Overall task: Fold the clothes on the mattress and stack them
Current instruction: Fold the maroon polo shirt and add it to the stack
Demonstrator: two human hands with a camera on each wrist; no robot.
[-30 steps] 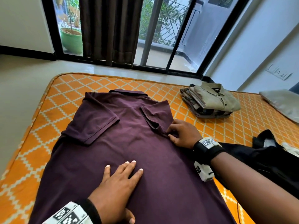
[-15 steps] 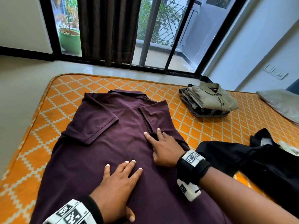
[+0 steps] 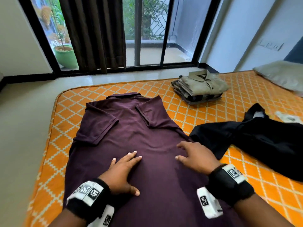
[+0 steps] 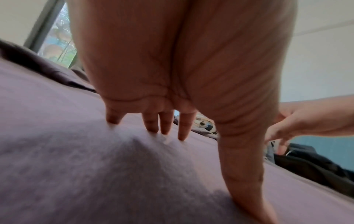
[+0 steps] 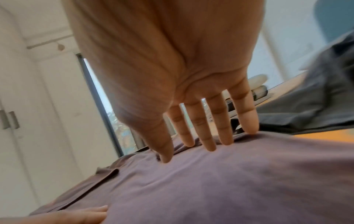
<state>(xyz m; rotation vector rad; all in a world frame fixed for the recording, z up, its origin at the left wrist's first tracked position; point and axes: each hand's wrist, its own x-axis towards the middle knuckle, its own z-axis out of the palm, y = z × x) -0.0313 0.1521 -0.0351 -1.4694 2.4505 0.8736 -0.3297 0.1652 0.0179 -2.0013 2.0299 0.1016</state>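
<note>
hands (image 3: 160, 164) flat on shirt (image 3: 131, 128) | head view only — folded stack (image 3: 200, 87)

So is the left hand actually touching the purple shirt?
Touching. The left wrist view shows the left hand's fingertips pressing into the purple shirt, denting the cloth; the head view shows the palm flat on it too.

I see the maroon polo shirt (image 3: 147, 131) as matt knit cloth with a fine, slightly grainy weave. The mattress (image 3: 205, 115) has a woven, quilted-looking orange cover. The floor (image 3: 29, 112) looks like smooth tile with a soft gloss.
</note>
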